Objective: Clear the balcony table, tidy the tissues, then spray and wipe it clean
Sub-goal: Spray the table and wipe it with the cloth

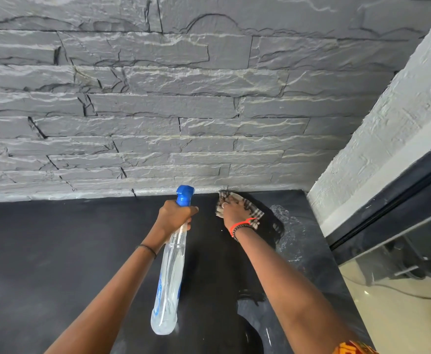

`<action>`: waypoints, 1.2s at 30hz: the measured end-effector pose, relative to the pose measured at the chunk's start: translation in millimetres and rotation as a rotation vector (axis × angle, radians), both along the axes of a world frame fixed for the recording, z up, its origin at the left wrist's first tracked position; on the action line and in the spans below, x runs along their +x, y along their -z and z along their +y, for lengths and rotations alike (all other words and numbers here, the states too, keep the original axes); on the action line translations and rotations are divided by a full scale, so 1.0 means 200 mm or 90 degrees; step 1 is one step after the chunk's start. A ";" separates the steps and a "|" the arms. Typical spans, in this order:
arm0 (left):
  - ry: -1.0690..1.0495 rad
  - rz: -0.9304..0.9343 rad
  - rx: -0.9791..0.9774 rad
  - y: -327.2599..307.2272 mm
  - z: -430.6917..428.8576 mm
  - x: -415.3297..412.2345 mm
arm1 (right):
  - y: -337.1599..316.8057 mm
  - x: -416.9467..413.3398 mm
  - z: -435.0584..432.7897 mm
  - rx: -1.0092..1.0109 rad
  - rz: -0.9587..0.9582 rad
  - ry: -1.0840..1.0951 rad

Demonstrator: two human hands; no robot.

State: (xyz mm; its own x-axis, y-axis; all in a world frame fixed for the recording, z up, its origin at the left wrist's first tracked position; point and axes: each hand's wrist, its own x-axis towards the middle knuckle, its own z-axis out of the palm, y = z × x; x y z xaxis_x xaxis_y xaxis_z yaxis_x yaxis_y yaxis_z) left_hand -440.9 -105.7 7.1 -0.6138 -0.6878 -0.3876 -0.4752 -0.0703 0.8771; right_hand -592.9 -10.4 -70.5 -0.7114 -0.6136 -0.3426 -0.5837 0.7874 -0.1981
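Black polished stone table (43,251): it is running along the foot of a grey rough-cut stone wall (158,111) and taking up the lower part of the scene. A darker wet smear (273,226) is showing on it just right of the cloth.
Clear plastic spray bottle with a blue trigger head (169,277): it is being held up over the middle of the table, with the blue head pointing toward the wall and the base toward the person. Clear liquid is showing inside it.
Checked beige-and-brown cloth (254,210): it is lying flat at the table's far right end, close against the wall's foot and partly under the right hand.
Left hand (174,213): it is clasping the bottle's neck just under the blue head, with its fingers wrapping round it.
Right hand (235,210): it is pressing down on the cloth with its fingers stretched out flat, curling round nothing.
Orange wrist band (242,223): it is sitting on the right wrist, with a dark beaded bracelet (243,228) just beside it.
Thin black band (146,249): it is circling the left wrist.
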 end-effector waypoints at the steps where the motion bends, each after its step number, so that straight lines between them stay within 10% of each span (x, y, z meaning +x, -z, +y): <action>1: 0.005 0.000 0.000 -0.01 0.02 -0.01 | -0.02 -0.04 0.05 0.006 0.006 0.024; 36: 0.230 0.014 0.001 -0.15 0.56 -0.53 | 0.04 0.27 0.65 -0.040 0.041 0.029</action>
